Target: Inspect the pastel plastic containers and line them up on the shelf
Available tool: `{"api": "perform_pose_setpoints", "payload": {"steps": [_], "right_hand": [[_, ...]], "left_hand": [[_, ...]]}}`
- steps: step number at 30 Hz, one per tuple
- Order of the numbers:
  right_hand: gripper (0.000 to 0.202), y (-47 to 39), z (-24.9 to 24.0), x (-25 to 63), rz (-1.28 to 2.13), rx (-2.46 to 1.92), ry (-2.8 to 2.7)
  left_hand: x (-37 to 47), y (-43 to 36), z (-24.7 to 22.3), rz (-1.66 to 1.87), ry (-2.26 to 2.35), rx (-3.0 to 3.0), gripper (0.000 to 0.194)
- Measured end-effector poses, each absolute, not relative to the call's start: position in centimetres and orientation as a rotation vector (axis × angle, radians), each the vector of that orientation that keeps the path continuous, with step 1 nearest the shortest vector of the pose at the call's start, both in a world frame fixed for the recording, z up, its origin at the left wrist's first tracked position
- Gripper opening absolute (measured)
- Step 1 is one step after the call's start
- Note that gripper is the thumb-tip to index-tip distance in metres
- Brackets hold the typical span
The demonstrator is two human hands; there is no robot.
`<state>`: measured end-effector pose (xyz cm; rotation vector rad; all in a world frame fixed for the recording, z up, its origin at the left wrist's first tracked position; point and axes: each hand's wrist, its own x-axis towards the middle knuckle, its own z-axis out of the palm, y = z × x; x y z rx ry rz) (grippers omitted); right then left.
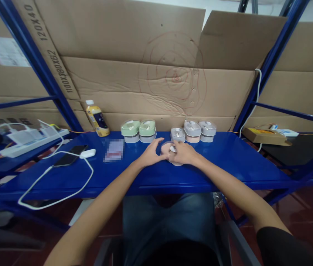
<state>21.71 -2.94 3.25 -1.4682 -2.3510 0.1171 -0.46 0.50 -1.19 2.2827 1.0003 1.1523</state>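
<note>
A pale pink container [166, 147] with a clear rim and a white round sticker sits near the middle of the blue table. My right hand [186, 152] lies over its right side, fingers bent down on the lid. On the left side, my left hand [152, 153] is curved with thumb and fingers spread, the thumb tip at the container's near edge. Just behind stands a small grey container [177, 134]. To its right are two stacks, a grey-over-pink one [192, 129] and a grey one [207, 129]. Two stacks with green lids [130, 128] [147, 128] stand farther left.
A yellow-labelled bottle [97, 119] stands at the back left. A blurred-out card [114, 150], a phone [71, 156] and a white charger cable [89, 177] lie on the left. Cardboard [112, 77] walls the back; blue posts [269, 66] frame the table [245, 162].
</note>
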Motion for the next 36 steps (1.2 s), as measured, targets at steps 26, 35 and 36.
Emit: {"api": "perform_pose_setpoints", "payload": {"steps": [26,35,36], "right_hand": [[0.073,2.3,2.1,30.4,0.677,-1.161,-1.711],[0.083,0.6,2.8,29.1,0.554,-0.797,-2.225],[0.084,0.5,2.7,28.6,0.526,-0.767,-2.275]], "left_hand": [[-1.4,-0.1,0.4,1.301,1.22,2.299,0.045],[0.3,-1.4,-0.5,0.909,1.059,2.347,0.105],[0.5,-1.4,-0.6,0.913,1.069,2.304,0.117]]}}
